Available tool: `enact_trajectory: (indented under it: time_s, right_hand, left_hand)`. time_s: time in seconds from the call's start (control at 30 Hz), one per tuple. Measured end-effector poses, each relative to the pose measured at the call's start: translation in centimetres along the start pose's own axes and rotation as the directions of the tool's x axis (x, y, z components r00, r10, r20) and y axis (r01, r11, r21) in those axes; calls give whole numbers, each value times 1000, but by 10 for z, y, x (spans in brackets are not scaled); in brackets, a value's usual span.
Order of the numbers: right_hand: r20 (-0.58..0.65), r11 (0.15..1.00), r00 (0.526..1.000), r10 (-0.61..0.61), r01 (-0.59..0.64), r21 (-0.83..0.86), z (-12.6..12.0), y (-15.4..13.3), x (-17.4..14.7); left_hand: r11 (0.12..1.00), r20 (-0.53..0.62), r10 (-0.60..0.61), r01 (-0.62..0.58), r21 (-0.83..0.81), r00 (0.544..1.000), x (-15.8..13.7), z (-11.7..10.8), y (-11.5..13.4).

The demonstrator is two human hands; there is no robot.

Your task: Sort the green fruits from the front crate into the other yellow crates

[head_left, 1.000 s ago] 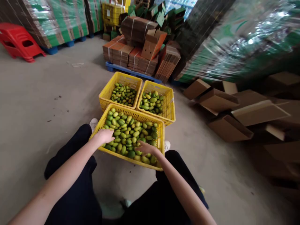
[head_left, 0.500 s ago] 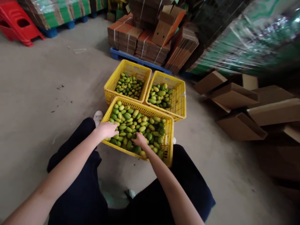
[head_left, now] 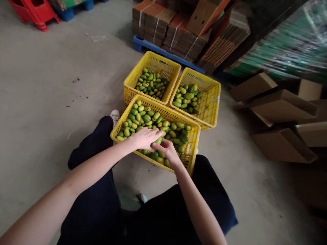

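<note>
A green oval fruit [head_left: 157, 141] is between my two hands, just above the near crate; its lower side is partly hidden. My right hand [head_left: 168, 152] grips it from the right with thumb and fingers. From the left, my left hand [head_left: 146, 138] lies over it, fingers across the top and thumb lower down, so both hands are closed on it. Beneath them the near yellow crate [head_left: 195, 146] stands between my knees, holding many green and yellowish oval fruits [head_left: 146, 118].
Two more yellow crates, one at back left [head_left: 129, 89] and one at back right [head_left: 216, 102], hold similar fruits. Behind them, bundled flat cartons [head_left: 153, 25] sit on a blue pallet [head_left: 163, 52]. Open cardboard boxes [head_left: 283, 105] lie at right; a red stool [head_left: 38, 13] stands far left.
My left hand has moved right from the crate's left side to meet my right hand. My right hand has lifted a green fruit from the pile. The view has shifted slightly.
</note>
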State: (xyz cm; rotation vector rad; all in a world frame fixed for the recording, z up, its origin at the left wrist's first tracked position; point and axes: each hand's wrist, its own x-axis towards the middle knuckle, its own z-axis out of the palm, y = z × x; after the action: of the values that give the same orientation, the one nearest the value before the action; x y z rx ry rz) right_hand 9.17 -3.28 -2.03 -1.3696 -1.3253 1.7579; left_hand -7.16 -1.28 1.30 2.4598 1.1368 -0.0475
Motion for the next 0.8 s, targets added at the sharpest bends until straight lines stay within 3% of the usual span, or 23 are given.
enact_trajectory:
  time_s: [0.4, 0.8]
  right_hand:
    - [5, 994, 997, 74, -75, 79, -14, 11, -10]
    - [13, 983, 991, 132, -133, 126, -14, 34, -14]
  left_hand:
    - [996, -8, 87, -87, -6, 996, 0, -10, -11]
    - [987, -1, 161, -161, 23, 987, 6, -3, 4]
